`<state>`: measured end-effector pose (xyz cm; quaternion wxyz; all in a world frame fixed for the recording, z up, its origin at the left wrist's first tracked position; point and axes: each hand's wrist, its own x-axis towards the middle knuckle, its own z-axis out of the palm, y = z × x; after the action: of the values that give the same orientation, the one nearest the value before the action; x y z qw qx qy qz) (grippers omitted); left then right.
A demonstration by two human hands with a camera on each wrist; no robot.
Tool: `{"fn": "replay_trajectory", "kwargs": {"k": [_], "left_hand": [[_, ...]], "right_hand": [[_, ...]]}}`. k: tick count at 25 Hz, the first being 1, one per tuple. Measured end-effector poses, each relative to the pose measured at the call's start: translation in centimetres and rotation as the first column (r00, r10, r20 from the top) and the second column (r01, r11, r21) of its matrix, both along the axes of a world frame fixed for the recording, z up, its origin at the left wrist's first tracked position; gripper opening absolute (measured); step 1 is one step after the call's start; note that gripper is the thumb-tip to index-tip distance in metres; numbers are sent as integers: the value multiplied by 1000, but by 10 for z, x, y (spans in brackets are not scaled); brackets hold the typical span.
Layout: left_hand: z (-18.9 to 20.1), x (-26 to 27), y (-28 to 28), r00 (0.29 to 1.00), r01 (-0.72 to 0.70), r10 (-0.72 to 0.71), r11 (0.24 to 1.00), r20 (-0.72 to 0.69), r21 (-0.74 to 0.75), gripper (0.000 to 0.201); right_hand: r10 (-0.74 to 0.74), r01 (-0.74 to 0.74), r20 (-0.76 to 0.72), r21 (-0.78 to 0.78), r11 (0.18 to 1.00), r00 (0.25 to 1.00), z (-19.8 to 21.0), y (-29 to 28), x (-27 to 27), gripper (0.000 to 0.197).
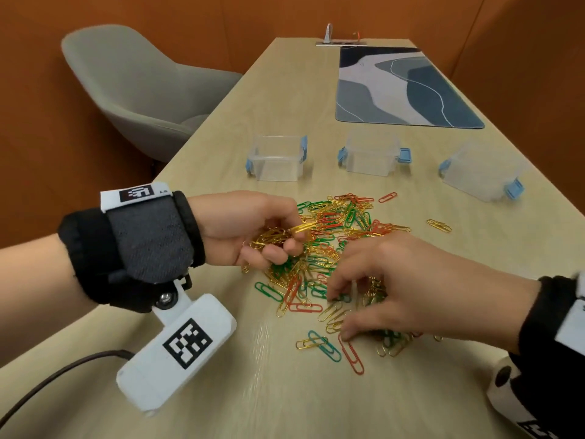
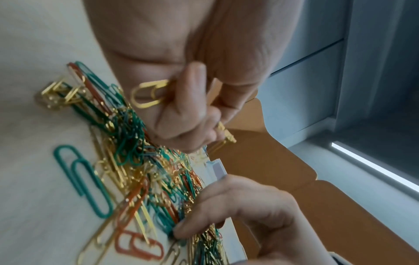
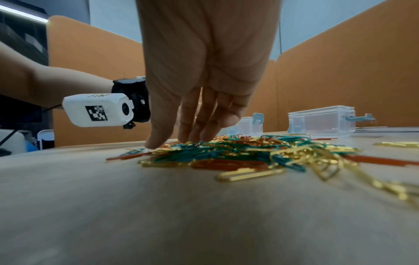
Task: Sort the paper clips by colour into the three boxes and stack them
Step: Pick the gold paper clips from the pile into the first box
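I see the clips (image 1: 332,248) lying in a loose mixed heap of gold, green and red on the table (image 1: 285,391), a little nearer me than the boxes. A few strays lie apart: 1 gold clip (image 1: 439,225) off to the right, 1 red clip (image 1: 387,197) at the far edge of the heap, and a green, a gold and a red one on the near side.

My left hand (image 1: 250,228) hovers at the heap's left edge, fingers curled round a bunch of gold clips (image 1: 272,237); 1 gold clip sticks out between thumb and forefinger. In the left wrist view the same bunch (image 2: 149,95) shows pinched against the palm.

My right hand (image 1: 405,286) is over the near right part of the heap, fingers spread and bent downward, tips touching the clips. From the right wrist view the fingertips (image 3: 204,132) rest on the heap and I cannot tell whether any clip is pinched between them.

Beyond the heap stand 3 clear boxes with blue latches, well apart in a row: the left box (image 1: 277,158), the middle box (image 1: 372,153) and the right box (image 1: 481,172), which sits turned at an angle. I see nothing inside the left one; the others are too hazy to judge.

Farther back lies a blue-grey mat (image 1: 402,87), and a grey chair (image 1: 139,87) stands left of the table.
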<state>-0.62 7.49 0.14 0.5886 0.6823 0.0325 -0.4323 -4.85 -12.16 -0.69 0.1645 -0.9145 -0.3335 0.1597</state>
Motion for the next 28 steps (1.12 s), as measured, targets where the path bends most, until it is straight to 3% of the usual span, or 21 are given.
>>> {"fn": "replay_trajectory", "kwargs": {"k": [5,10,15,19,22,28], "left_hand": [[-3,-3,-3,996,-67,62,994,-62,-83,22],[-4,-6,-3,998,-59,59,998,9,-9,23],[-2,-8,-1,997,-67,66,998,33,14,14],[-4,-7,2,995,-86,85,996,51,17,16],[-4,-6,2,994,-103,103,995,37,7,17],[-5,-7,-2,996,-91,91,996,14,5,34]], "right_hand": [[2,-2,14,4,1000,1000,-5,-1,2,5],[33,-30,41,-60,998,999,-6,-2,-3,8],[-63,58,49,88,994,997,0,-3,1,10],[-13,11,12,133,991,1000,-4,-1,2,15],[19,-18,-18,80,997,1000,-9,2,3,12],[115,-105,97,-105,989,989,-6,6,-2,10]]}}
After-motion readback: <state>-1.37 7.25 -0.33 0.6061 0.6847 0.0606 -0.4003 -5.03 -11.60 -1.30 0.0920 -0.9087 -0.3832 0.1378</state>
